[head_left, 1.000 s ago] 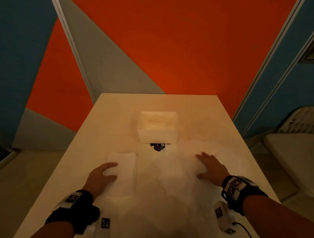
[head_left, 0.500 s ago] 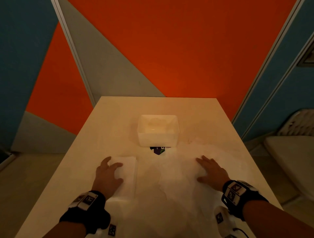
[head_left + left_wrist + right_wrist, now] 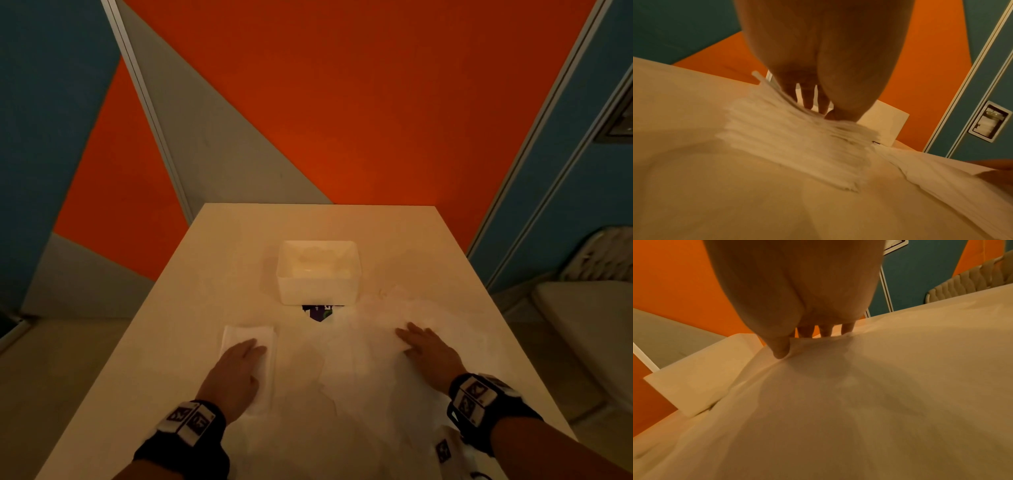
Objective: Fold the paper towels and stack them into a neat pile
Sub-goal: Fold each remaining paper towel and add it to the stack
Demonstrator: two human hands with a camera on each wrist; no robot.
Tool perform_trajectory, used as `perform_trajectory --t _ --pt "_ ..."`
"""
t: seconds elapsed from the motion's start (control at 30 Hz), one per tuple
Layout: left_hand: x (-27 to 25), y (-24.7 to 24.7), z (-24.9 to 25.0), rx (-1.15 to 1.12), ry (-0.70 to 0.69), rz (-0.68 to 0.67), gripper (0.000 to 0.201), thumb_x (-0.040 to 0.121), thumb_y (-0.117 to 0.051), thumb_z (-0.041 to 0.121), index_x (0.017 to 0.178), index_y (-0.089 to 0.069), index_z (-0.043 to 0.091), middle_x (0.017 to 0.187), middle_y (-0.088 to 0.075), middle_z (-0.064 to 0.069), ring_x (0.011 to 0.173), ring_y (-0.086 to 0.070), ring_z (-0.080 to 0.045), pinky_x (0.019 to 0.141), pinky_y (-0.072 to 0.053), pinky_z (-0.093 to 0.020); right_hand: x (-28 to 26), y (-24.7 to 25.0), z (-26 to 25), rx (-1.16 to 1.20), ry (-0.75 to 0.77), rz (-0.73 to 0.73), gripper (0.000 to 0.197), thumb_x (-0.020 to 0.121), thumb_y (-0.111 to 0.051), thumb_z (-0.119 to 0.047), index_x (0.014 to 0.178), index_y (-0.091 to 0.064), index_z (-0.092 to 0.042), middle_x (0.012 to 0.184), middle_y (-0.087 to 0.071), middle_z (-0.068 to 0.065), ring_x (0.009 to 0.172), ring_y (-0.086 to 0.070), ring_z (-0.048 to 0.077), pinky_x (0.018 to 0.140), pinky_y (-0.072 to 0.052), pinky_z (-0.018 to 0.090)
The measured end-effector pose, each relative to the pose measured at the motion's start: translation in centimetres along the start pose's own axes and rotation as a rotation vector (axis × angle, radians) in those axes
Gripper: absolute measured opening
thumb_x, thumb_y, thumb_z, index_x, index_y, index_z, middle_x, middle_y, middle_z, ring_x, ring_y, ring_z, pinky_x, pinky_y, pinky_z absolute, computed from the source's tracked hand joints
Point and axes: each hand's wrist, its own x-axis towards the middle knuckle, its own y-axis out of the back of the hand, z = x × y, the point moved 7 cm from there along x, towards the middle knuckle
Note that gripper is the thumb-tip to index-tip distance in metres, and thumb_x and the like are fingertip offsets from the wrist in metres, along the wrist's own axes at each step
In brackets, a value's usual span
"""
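A pile of folded white paper towels (image 3: 263,337) lies on the left of the table. My left hand (image 3: 239,363) rests flat on top of it with straight fingers; the left wrist view shows the stacked layers (image 3: 797,142) under the fingertips (image 3: 807,104). An unfolded white paper towel (image 3: 370,370) is spread over the middle and right of the table. Flat on that sheet lies my right hand (image 3: 428,349), fingers spread. In the right wrist view the thumb (image 3: 780,347) presses a slight ridge of the sheet (image 3: 838,386).
A white rectangular tub (image 3: 318,272) stands beyond the hands at the table's middle, with a small dark purple packet (image 3: 318,312) at its near foot. The beige table (image 3: 239,240) ends at an orange wall. A padded chair (image 3: 589,308) is at the right.
My left hand slid forward onto the middle of the folded pile and flattened out. The right hand stayed in place on the spread sheet.
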Motion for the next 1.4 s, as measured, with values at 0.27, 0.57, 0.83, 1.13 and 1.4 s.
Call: perform_trajectory --t 0.27,0.57,0.83,1.13,1.4 --pt "0.8 3.1 3.2 -0.318 -0.085 0.043 0.049 0.088 -0.061 0.020 0.133 -0.045 0.029 0.136 -0.044 0.008 0.125 -0.043 -0.011 0.101 -0.032 -0.017 -3.6 7.0 -5.0 0.791 -0.015 0.254 0.033 0.098 -0.051 -0.028 0.096 -0.071 -0.003 0.100 -0.070 0.019 0.090 -0.066 0.033 0.080 -0.054 0.042" --pt "0.1 9.3 10.2 -1.203 -0.165 -0.022 0.064 0.077 -0.074 0.037 0.129 -0.039 0.053 0.085 -0.064 -0.005 0.092 -0.064 -0.017 0.092 -0.046 -0.033 -7.4 11.4 -11.1 1.419 0.043 0.108 0.023 0.096 -0.054 -0.023 0.094 -0.069 -0.007 0.083 -0.074 0.009 0.071 -0.070 0.019 0.069 -0.053 0.035" --pt "-0.1 13.5 11.4 -1.231 -0.265 0.292 0.016 0.067 -0.074 0.026 0.082 -0.077 0.030 0.062 -0.039 -0.008 0.063 -0.037 -0.019 0.068 -0.037 -0.033 -8.5 10.7 -12.0 1.543 0.006 0.021 0.023 0.095 -0.055 -0.022 0.096 -0.069 -0.004 0.083 -0.074 0.011 0.071 -0.070 0.019 0.074 -0.053 0.036" --pt "-0.7 16.3 13.4 -0.456 -0.486 0.596 0.021 0.077 -0.062 0.047 0.081 -0.076 0.032 0.094 -0.044 0.016 0.087 -0.038 -0.008 0.079 -0.028 -0.004 -8.5 12.2 -13.6 0.432 0.346 0.398 0.102 0.059 -0.080 -0.054 0.145 -0.027 -0.042 0.156 -0.014 -0.013 0.142 -0.014 0.012 0.115 -0.022 0.040" --pt "0.0 16.4 11.8 -0.887 -0.301 0.505 0.012 0.078 -0.076 0.015 0.075 -0.076 0.027 0.080 -0.072 0.015 0.078 -0.063 0.002 0.075 -0.047 -0.013 -6.8 10.8 -12.4 0.487 0.372 0.338 0.013 0.078 -0.077 -0.024 0.089 -0.077 -0.017 0.112 -0.070 -0.002 0.104 -0.063 0.015 0.090 -0.049 0.041"
